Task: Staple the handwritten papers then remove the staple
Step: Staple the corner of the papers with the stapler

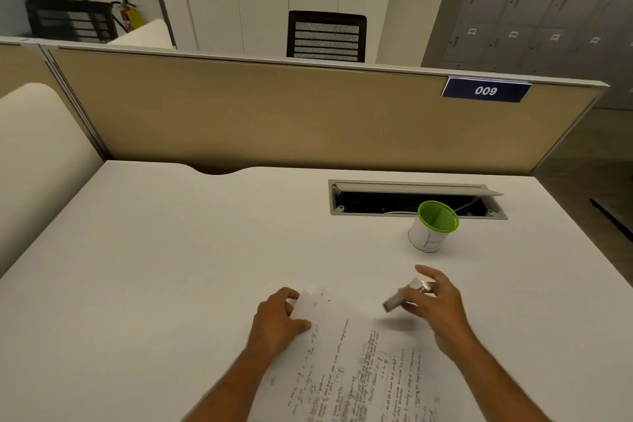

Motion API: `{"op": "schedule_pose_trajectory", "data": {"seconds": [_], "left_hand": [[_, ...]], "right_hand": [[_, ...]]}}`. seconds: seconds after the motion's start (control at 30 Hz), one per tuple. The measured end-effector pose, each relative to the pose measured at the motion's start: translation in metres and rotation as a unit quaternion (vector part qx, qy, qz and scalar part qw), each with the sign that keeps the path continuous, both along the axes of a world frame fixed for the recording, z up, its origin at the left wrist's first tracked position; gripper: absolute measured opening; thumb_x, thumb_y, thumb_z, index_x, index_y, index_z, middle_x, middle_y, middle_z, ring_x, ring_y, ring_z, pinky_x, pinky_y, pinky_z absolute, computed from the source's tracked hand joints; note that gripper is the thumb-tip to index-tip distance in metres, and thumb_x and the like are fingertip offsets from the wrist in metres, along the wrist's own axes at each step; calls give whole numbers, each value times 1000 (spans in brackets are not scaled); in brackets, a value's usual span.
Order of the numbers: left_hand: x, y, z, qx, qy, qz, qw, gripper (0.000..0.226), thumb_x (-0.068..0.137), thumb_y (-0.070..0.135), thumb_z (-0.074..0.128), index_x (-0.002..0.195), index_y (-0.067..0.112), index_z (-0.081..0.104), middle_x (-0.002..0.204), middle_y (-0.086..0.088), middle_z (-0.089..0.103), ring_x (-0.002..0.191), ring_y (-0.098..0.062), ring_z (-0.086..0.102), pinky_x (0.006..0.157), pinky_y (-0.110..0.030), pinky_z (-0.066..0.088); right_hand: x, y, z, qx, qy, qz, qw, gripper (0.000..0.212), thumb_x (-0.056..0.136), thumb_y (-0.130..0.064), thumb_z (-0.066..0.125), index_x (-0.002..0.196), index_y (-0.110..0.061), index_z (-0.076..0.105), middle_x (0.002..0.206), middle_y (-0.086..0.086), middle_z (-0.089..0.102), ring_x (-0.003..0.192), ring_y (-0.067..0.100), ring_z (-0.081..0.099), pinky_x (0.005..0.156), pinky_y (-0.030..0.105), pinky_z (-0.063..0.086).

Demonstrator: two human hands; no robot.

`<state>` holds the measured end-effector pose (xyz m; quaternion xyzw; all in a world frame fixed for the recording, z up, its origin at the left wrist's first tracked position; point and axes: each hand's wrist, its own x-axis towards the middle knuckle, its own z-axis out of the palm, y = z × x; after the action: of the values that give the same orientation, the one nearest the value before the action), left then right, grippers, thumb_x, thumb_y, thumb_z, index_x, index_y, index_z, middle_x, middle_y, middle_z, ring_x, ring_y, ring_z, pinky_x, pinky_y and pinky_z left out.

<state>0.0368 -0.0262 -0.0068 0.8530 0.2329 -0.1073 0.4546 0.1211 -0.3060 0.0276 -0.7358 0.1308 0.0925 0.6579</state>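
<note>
Beige partition panels close off the far edge of a white surface, with a green-rimmed cup standing far right beside an open cable tray. At the near edge lie the handwritten papers, their long axis running from the near side up toward the far left, where the top corner is lifted.

The left hand pinches that raised corner, its fingers closed on the sheet's edge, thumb underneath as far as can be told. The right hand hovers just right of the corner, its fingers loosely curled around a small metallic stapler; motion blur makes it hard to say whether it is squeezed.

The stapler's long axis points left and slightly near, its mouth aimed at the held corner, with a clear gap of bare surface between them. A few small dark marks sit on the corner, too small to identify. Judging from this, stapling is not yet done: the right hand is the one to travel, leftward, while the left hand keeps the corner raised and steady for the mouth to slide over.
</note>
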Motion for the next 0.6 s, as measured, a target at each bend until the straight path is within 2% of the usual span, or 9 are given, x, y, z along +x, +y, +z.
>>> {"op": "schedule_pose_trajectory", "data": {"seconds": [0.07,0.13,0.2,0.27,0.33,0.4,0.5,0.6], "left_hand": [[-2,-9,-3,-11,-20,1,1000,66,71,27,88,127,29,54,95,4,64,84,-14,64,74,-24,50],[-3,-16,-7,-6,-37,-12,999,74,72,29,87,135,32,47,92,8,60,85,-13,61,76,-23,47],[-5,-21,-10,18,-47,-36,998,79,73,34,86,139,35,42,89,13,58,83,-12,61,77,-22,47],[-7,-26,-13,68,-47,-59,995,83,71,45,83,139,40,36,93,13,61,87,-13,62,79,-24,49],[-5,-27,-16,135,-46,-76,987,84,70,58,77,140,43,33,109,12,65,101,-14,63,86,-28,50],[-3,-27,-22,197,-71,-101,973,82,72,65,71,141,41,34,125,13,61,115,-14,56,95,-30,45],[-3,-26,-27,268,-113,-146,946,76,79,69,61,144,38,37,148,10,45,134,-16,38,110,-35,29],[-8,-22,-48,275,-109,-171,940,71,87,70,45,151,44,28,164,6,24,151,-22,15,121,-46,10]], "right_hand": [[-11,17,-3,43,16,26,999,46,66,5,80,107,-12,68,100,28,66,92,37,68,71,37,62],[-24,35,-9,37,22,39,998,33,65,2,82,94,-12,73,98,28,71,94,37,71,69,35,62],[-36,47,-20,18,13,36,999,23,65,-3,83,84,-14,76,89,19,75,87,34,74,70,37,63],[-47,53,-29,-25,-10,47,999,15,67,-13,85,79,-19,77,81,5,78,80,25,75,69,32,62],[-51,55,-37,-68,-36,63,995,12,69,-21,86,77,-23,77,80,0,78,78,18,75,67,24,59],[-50,53,-40,-100,-54,70,991,14,69,-26,87,80,-26,78,84,-2,77,79,15,74,68,26,60],[-48,39,-35,-141,-93,120,978,17,70,-32,86,84,-34,77,89,-2,74,76,14,71,67,35,63],[-42,32,-41,-201,-114,196,953,25,70,-43,84,93,-37,76,88,-8,71,74,9,67,67,37,61]]}}
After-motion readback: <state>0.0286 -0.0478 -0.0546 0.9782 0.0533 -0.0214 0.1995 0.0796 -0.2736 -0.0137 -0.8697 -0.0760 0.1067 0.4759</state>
